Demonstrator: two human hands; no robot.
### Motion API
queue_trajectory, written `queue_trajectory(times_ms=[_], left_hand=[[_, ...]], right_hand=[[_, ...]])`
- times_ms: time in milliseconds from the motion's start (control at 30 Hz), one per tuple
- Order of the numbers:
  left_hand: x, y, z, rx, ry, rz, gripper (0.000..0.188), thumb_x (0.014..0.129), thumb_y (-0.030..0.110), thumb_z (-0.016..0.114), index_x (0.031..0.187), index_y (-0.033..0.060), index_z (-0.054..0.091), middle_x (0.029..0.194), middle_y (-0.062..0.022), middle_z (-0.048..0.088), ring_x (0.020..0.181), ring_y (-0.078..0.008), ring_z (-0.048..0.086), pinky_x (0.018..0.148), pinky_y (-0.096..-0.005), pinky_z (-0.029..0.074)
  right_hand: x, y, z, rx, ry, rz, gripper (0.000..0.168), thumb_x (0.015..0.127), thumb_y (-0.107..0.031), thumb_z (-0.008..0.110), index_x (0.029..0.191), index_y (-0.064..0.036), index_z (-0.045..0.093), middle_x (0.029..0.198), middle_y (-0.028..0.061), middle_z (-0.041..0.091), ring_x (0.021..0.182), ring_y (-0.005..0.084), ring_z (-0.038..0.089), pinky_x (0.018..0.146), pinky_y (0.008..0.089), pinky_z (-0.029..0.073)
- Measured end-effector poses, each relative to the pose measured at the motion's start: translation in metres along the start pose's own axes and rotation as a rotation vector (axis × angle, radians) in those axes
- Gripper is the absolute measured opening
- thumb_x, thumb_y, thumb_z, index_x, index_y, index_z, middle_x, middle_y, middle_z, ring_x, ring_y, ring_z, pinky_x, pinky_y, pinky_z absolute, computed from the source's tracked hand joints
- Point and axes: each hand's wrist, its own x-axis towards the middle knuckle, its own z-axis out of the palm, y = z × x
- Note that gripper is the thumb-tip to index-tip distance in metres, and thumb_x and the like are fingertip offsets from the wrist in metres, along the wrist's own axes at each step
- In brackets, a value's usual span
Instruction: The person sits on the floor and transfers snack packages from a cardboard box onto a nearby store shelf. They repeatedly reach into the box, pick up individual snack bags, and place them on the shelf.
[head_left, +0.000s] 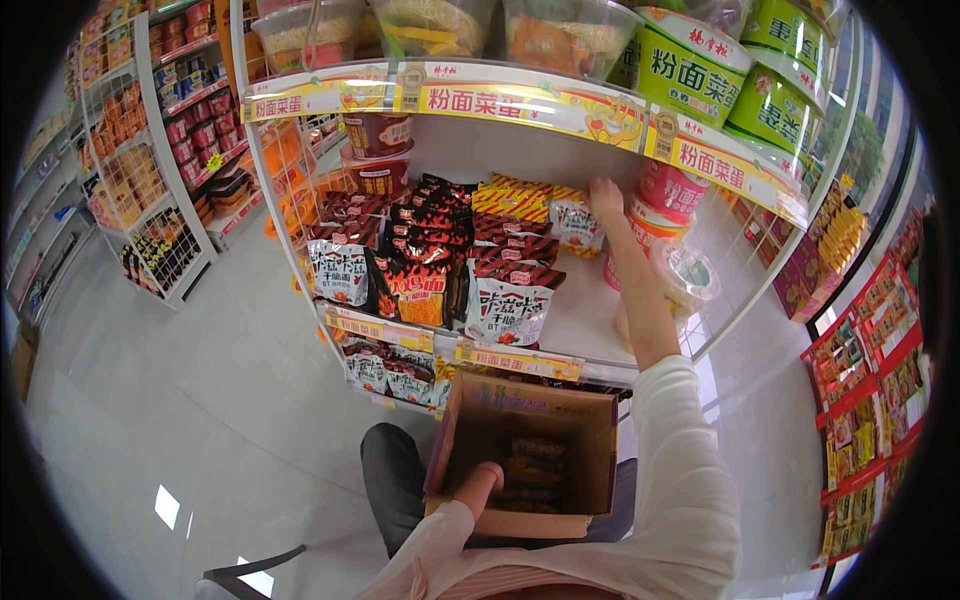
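My right hand (606, 198) reaches onto the middle shelf and touches the upper right of a white and yellow-striped snack pouch (576, 221); its fingertips are partly hidden. My left hand (484, 480) is inside an open cardboard box (525, 523) at my lap, its fingers out of sight. Several small packets (536, 476) lie in the box's shadowed right side. Left of my right hand stand rows of dry noodle snack pouches: yellow-striped ones (510, 201), white and dark red ones (510, 300), and black and orange ones (420, 292).
Pink noodle tubs (671, 191) and a clear-lidded tub (686, 274) stand right of my forearm. Above runs a shelf edge with printed strips (517, 105), bearing green tubs (690, 67). White wire side panels (765, 247) flank the rack. A red display rack (862, 375) stands farther right.
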Motion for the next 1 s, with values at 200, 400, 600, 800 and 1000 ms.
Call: queue_trajectory(times_ms=[200, 400, 600, 800, 1000], left_hand=[[0.043, -0.015, 0.011, -0.096, -0.023, -0.063, 0.055, 0.075, 0.047, 0.064, 0.116, 0.0097, 0.061, 0.123, -0.0093, 0.056, 0.112, -0.0222, 0.054, 0.094, -0.0347, 0.042], [0.017, -0.009, 0.010, -0.067, 0.013, -0.064, 0.055, 0.075, 0.046, 0.064, 0.116, 0.0098, 0.061, 0.123, -0.0097, 0.056, 0.112, -0.0223, 0.053, 0.095, -0.0346, 0.042], [0.007, -0.003, 0.010, -0.059, 0.043, -0.065, 0.055, 0.075, 0.046, 0.064, 0.116, 0.0099, 0.060, 0.124, -0.0100, 0.056, 0.112, -0.0223, 0.053, 0.095, -0.0346, 0.042], [0.002, 0.000, 0.011, -0.053, 0.070, -0.071, 0.055, 0.075, 0.045, 0.065, 0.116, 0.0101, 0.060, 0.124, -0.0103, 0.055, 0.113, -0.0224, 0.053, 0.095, -0.0346, 0.041], [0.008, 0.009, 0.011, -0.026, 0.065, -0.068, 0.055, 0.074, 0.045, 0.065, 0.117, 0.0102, 0.060, 0.124, -0.0106, 0.055, 0.113, -0.0224, 0.052, 0.096, -0.0345, 0.041]], right_hand=[[0.019, -0.011, -0.045, 0.181, 0.114, -0.051, 0.016, 0.072, -0.014, 0.064, 0.082, -0.004, 0.055, 0.085, 0.0194, 0.060, 0.086, 0.0390, 0.058, 0.070, 0.0474, 0.048], [0.015, -0.033, -0.117, -0.016, 0.275, -0.193, 0.020, 0.070, -0.011, 0.066, 0.086, -0.003, 0.058, 0.088, 0.0197, 0.061, 0.089, 0.0375, 0.059, 0.074, 0.0456, 0.048], [-0.028, -0.059, -0.194, -0.096, 0.124, -0.144, 0.017, 0.066, -0.006, 0.065, 0.081, 0.000, 0.061, 0.091, 0.0205, 0.061, 0.090, 0.0357, 0.059, 0.075, 0.0414, 0.049], [-0.067, -0.043, -0.213, -0.036, 0.209, -0.305, 0.011, 0.061, 0.000, 0.061, 0.071, 0.000, 0.064, 0.078, 0.0191, 0.062, 0.076, 0.0335, 0.061, 0.070, 0.0392, 0.049], [-0.141, -0.057, -0.279, 0.138, -0.086, -0.201, 0.009, 0.065, 0.000, 0.060, 0.072, 0.002, 0.064, 0.069, 0.0173, 0.063, 0.069, 0.0306, 0.064, 0.066, 0.0365, 0.050]])
